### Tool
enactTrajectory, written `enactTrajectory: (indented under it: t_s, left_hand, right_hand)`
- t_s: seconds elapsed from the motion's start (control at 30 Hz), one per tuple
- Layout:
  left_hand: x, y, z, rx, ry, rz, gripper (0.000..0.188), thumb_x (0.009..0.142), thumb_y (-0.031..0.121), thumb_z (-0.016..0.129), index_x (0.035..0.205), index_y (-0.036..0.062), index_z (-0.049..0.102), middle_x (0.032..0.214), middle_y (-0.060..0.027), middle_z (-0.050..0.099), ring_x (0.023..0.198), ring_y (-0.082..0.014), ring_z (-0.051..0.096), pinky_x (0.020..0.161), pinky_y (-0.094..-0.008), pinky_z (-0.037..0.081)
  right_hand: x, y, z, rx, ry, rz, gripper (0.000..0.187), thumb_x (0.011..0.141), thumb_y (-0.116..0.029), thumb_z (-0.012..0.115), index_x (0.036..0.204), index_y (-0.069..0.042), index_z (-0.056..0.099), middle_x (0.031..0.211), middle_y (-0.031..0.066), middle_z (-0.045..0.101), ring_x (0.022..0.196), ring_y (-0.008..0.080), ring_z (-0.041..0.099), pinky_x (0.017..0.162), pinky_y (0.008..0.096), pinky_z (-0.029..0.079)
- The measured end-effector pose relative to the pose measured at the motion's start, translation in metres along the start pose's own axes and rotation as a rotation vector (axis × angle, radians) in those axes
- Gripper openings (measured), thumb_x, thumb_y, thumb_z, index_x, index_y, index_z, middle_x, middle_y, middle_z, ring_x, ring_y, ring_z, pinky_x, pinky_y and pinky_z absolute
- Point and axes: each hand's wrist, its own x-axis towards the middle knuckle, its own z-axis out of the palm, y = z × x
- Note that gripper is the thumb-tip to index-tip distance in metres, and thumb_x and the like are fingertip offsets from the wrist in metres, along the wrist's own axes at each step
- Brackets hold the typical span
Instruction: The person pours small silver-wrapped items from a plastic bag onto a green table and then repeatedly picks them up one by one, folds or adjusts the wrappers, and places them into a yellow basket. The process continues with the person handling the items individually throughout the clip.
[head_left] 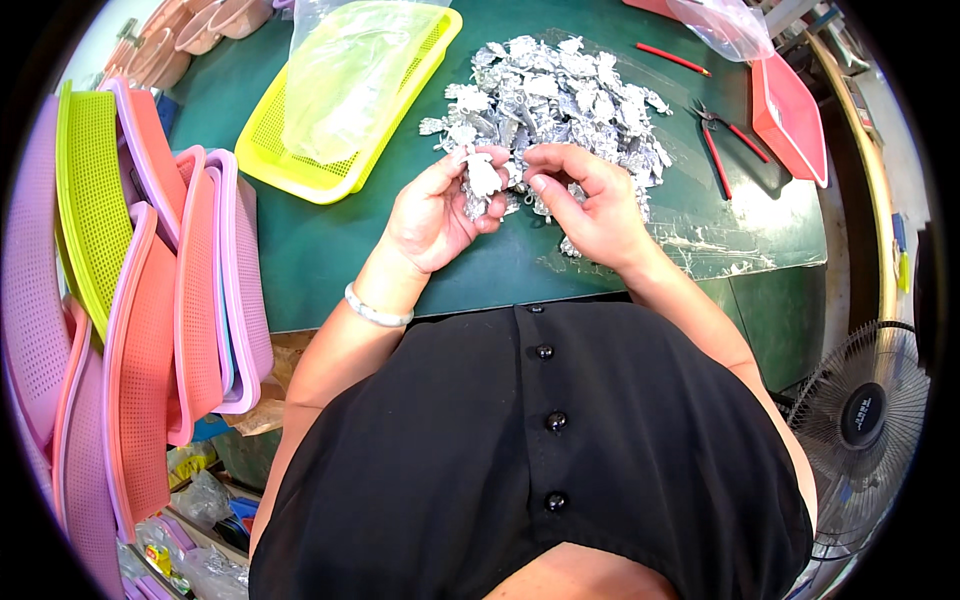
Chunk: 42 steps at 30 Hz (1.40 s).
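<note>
The left hand [435, 215] is gripping a small silvery metal piece [483, 178] at the near edge of the grey heap [560, 95] on the green desk [330, 250], while the right hand [590, 205] is pinching it too (yellow tray [270, 160] lying to the left)

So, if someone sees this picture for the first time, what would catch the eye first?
Most likely the heap of silvery metal pieces on the green table, just beyond the hands. The left hand holds one silvery piece while the right hand picks at others beside it. Next come the bright yellow mesh tray with a clear bag on it at upper left, and the pink and orange trays stacked upright at the left.
</note>
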Motion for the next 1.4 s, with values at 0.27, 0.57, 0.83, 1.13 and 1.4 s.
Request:
enactTrajectory:
  t_s: [0.27,0.57,0.83,1.13,1.4]
  left_hand:
    - [-0.002,-0.012,0.010,0.273,0.279,0.199,0.013,0.087,0.018,0.052,0.089,0.0055,0.054,0.078,-0.0054,0.059,0.063,-0.0134,0.056,0.051,-0.0229,0.045]
    - [-0.009,-0.004,0.011,0.198,0.163,0.158,0.043,0.094,0.033,0.031,0.109,-0.0039,0.045,0.097,-0.0155,0.056,0.083,-0.0239,0.059,0.072,-0.0344,0.051]
    - [-0.014,0.002,0.001,-0.096,0.089,0.171,0.048,0.093,0.035,0.030,0.120,-0.0040,0.039,0.112,-0.0217,0.050,0.103,-0.0313,0.051,0.094,-0.0443,0.038]
    - [-0.017,0.002,0.009,-0.103,0.107,0.195,0.044,0.093,0.034,0.031,0.117,-0.0019,0.043,0.110,-0.0211,0.051,0.101,-0.0289,0.052,0.090,-0.0411,0.041]
    - [-0.019,-0.005,0.006,0.049,0.160,0.172,0.035,0.090,0.020,0.044,0.118,-0.0009,0.040,0.106,-0.0184,0.054,0.095,-0.0252,0.055,0.086,-0.0376,0.045]
  right_hand:
    - [-0.004,0.000,0.011,0.186,-0.103,0.264,0.023,0.077,-0.005,0.062,0.098,0.001,0.056,0.080,0.0059,0.061,0.070,0.0078,0.056,0.061,0.0212,0.045]
    - [0.001,-0.001,0.008,0.530,-0.041,0.496,0.018,0.077,0.001,0.058,0.095,0.001,0.056,0.083,0.0046,0.060,0.075,0.0086,0.055,0.070,0.0218,0.045]
    - [-0.003,0.006,0.008,0.533,-0.022,0.505,0.018,0.076,0.001,0.060,0.094,0.000,0.057,0.082,0.0034,0.060,0.073,0.0070,0.054,0.067,0.0202,0.044]
    - [-0.003,0.004,0.011,0.536,-0.050,0.551,0.017,0.076,-0.001,0.060,0.093,-0.001,0.057,0.081,0.0022,0.059,0.070,0.0063,0.053,0.062,0.0194,0.042]
    - [-0.002,-0.001,0.015,0.471,-0.179,0.522,0.017,0.077,-0.002,0.058,0.094,0.001,0.057,0.076,0.0029,0.060,0.068,0.0065,0.055,0.063,0.0205,0.044]
